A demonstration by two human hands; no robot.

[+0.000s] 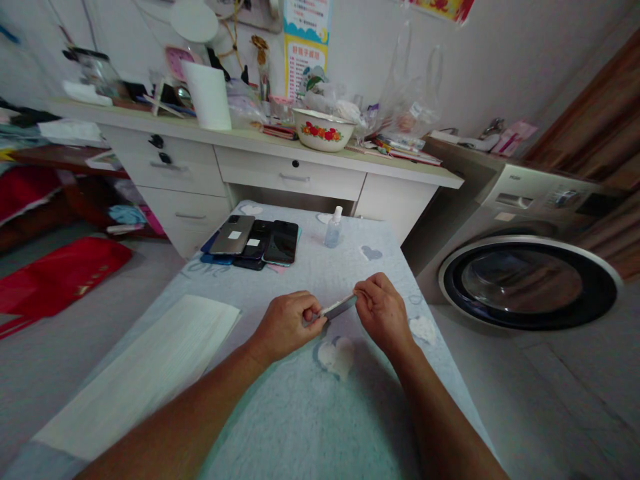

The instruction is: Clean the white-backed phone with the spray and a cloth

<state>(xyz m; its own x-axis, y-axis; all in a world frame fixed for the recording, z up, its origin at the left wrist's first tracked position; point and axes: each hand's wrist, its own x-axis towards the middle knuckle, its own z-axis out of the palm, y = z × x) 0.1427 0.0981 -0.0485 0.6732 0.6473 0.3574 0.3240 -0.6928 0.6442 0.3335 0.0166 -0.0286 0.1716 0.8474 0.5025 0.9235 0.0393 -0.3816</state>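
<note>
My left hand (290, 322) and my right hand (383, 310) hold a thin grey phone (341, 307) between them, above the middle of the table. The phone is tilted and seen nearly edge-on, with a pale upper edge; its faces are mostly hidden. Fingers and thumb of each hand pinch one end. Beyond my hands stands a small clear spray bottle (333, 230) with a white cap. To its left lie several phones in overlapping stacks, among them a grey phone (233, 235) with a white label and a black phone (282, 242).
A pale flat sheet (145, 373) lies along the left of the cloth-covered table (320, 427). Behind is a white drawer desk (295, 175) bearing a flowered enamel bowl (324, 131) and a paper roll (210, 100). A washing machine (525, 267) stands right; a red bag (65, 280) lies left.
</note>
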